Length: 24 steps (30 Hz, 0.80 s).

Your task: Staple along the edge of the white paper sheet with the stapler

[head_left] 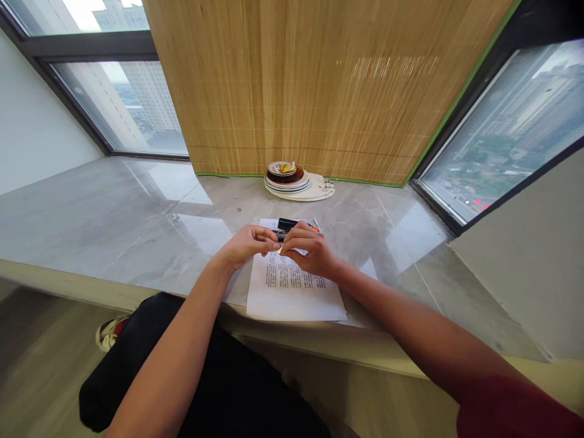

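A printed sheet of paper (292, 286) lies on the grey marble sill (137, 225) in front of me. Both my hands meet above its upper part. My left hand (246, 244) and my right hand (308, 249) have their fingers curled round a small dark object (281, 235) held between them. Whether it is a pen or a stapler I cannot make out. A black item with an orange end (292, 224) lies on the paper just behind my fingers.
A stack of plates (298, 182) with a small bowl of scraps on top stands at the back, against a bamboo blind (319, 85). Windows flank the blind on both sides. The sill's front edge runs below the paper, and my dark-clothed lap sits under it.
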{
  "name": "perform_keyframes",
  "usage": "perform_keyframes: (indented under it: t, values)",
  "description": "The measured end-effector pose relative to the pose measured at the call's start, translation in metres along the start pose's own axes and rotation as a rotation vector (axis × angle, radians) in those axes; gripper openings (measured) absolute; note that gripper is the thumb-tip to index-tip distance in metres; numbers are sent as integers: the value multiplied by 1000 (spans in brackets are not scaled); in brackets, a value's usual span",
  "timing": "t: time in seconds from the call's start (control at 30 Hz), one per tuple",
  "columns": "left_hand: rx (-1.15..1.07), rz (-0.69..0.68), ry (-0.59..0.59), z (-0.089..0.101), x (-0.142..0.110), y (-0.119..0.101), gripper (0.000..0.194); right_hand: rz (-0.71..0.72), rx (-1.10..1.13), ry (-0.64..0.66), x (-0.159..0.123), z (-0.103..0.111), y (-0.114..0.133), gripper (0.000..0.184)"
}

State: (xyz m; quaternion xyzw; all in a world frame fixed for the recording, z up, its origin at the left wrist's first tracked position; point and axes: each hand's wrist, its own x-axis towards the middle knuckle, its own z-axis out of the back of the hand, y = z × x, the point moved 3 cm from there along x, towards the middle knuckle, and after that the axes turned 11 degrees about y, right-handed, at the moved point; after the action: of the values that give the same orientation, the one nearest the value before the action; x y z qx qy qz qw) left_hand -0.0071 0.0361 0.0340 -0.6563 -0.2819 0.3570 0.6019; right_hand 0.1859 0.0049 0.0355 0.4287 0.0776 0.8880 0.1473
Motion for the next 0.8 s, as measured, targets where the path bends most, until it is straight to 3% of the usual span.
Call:
perform_keyframes:
  t: [0.4, 0.5, 0.57, 0.67, 0.73, 0.8]
  values:
    - [10, 7, -17, 7, 4, 10, 45, 11, -104, -9, -4, 2, -3, 26]
    - [69, -13, -54, 10, 4, 9, 50, -32, -122, -73, -3, 11, -7, 25]
    - [134, -24, -111, 15, 4, 10, 50, -146, -156, -172, -5, 25, -18, 21]
    - [291, -15, -277, 32, 4, 16, 39, -549, -265, -279, -18, 50, -52, 13]
    - [440, 1, -432, 46, 2, 21, 24, -825, -313, -282, -33, 66, -78, 7]
    - [605, 14, -566, 59, -1, 23, 10, -961, -309, -263, -48, 78, -100, 5]
